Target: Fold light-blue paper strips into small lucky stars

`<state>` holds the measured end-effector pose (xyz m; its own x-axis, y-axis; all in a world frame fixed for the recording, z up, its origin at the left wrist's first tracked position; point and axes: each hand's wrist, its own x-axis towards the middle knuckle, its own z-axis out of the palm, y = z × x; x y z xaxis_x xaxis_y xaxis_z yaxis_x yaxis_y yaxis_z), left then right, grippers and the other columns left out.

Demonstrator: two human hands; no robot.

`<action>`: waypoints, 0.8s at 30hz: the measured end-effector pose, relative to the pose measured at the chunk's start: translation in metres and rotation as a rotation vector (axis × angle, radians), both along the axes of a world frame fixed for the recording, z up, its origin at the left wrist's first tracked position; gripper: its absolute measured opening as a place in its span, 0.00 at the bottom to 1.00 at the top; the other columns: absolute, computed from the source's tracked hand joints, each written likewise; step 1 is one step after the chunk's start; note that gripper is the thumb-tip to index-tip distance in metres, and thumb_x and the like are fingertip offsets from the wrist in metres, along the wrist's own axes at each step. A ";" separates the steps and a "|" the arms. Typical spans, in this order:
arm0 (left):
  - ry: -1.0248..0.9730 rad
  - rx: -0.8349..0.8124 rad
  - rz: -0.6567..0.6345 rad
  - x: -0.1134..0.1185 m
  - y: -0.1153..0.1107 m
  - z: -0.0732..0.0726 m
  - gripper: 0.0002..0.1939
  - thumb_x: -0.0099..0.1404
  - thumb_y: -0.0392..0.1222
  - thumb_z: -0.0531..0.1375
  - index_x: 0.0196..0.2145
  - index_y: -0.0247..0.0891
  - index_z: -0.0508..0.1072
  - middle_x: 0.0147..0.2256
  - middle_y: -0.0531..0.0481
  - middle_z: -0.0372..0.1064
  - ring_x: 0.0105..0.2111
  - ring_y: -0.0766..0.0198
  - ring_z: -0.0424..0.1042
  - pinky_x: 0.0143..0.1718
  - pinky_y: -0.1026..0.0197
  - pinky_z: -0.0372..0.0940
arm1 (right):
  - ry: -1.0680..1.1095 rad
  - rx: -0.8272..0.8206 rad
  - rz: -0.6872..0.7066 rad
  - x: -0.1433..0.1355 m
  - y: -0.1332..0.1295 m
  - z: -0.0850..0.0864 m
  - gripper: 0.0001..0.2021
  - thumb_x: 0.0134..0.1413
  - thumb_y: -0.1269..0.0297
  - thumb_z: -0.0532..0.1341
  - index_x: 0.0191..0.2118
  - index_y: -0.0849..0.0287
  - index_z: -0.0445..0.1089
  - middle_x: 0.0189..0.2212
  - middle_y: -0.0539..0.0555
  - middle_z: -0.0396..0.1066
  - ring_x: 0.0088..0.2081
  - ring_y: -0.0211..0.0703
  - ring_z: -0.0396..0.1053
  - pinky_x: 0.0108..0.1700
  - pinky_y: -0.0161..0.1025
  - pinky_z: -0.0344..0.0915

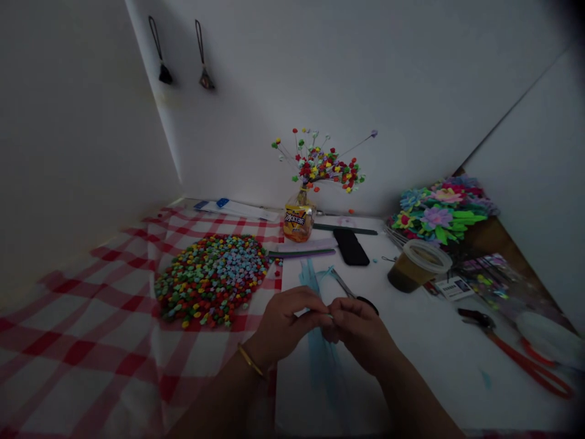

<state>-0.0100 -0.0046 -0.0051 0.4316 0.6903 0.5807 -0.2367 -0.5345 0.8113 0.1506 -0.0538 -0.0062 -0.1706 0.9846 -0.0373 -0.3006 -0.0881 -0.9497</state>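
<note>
My left hand (292, 320), with a gold bangle at the wrist, meets my right hand (359, 329) fingertip to fingertip. Both pinch one tiny pale piece (329, 316), mostly hidden by the fingers. Under and beyond the hands lie light blue paper strips (315, 350) on a white board (297, 396). Scissors (345, 285) rest just past my right hand, their dark handles partly hidden behind its fingers.
Left is a pile of colourful paper stars (214, 277) on a checked cloth (91, 347). Behind stand a star-filled bottle vase (299, 221) and a phone (351, 247). Right are a plastic tub (415, 268), fuzzy flowers (439, 213) and orange-handled pliers (516, 356).
</note>
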 end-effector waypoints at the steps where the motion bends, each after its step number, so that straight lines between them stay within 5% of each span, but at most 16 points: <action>1: 0.000 -0.015 0.035 0.000 0.000 0.000 0.01 0.56 0.35 0.64 0.27 0.36 0.77 0.25 0.49 0.70 0.27 0.65 0.68 0.30 0.64 0.62 | -0.056 0.062 -0.060 0.000 0.000 0.000 0.10 0.47 0.60 0.65 0.22 0.60 0.68 0.17 0.48 0.64 0.22 0.36 0.59 0.27 0.35 0.55; 5: -0.011 -0.127 0.113 0.001 -0.002 0.000 0.03 0.55 0.36 0.65 0.25 0.35 0.75 0.23 0.51 0.69 0.25 0.67 0.67 0.28 0.65 0.60 | -0.293 0.407 -0.285 0.003 0.001 0.000 0.04 0.48 0.63 0.65 0.29 0.57 0.71 0.26 0.50 0.66 0.29 0.39 0.63 0.31 0.36 0.60; 9: 0.002 -0.181 0.088 0.003 -0.003 0.001 0.03 0.53 0.35 0.66 0.24 0.35 0.75 0.22 0.52 0.69 0.25 0.67 0.66 0.28 0.65 0.60 | -0.500 0.621 -0.302 0.002 -0.002 0.001 0.02 0.53 0.67 0.61 0.32 0.54 0.71 0.28 0.51 0.66 0.32 0.41 0.65 0.35 0.39 0.62; 18: 0.016 -0.347 -0.010 0.004 -0.006 0.002 0.03 0.55 0.36 0.64 0.28 0.35 0.77 0.24 0.50 0.71 0.26 0.66 0.68 0.29 0.64 0.62 | -0.646 0.527 -0.392 -0.003 -0.005 0.000 0.08 0.58 0.63 0.56 0.28 0.57 0.65 0.24 0.48 0.62 0.27 0.37 0.62 0.30 0.36 0.59; 24: 0.058 -0.365 0.060 0.004 -0.003 0.000 0.04 0.56 0.37 0.62 0.27 0.34 0.76 0.23 0.51 0.69 0.24 0.66 0.67 0.27 0.64 0.61 | -0.673 0.568 -0.410 -0.001 -0.002 0.000 0.05 0.54 0.65 0.59 0.29 0.56 0.68 0.26 0.49 0.66 0.30 0.39 0.65 0.34 0.37 0.61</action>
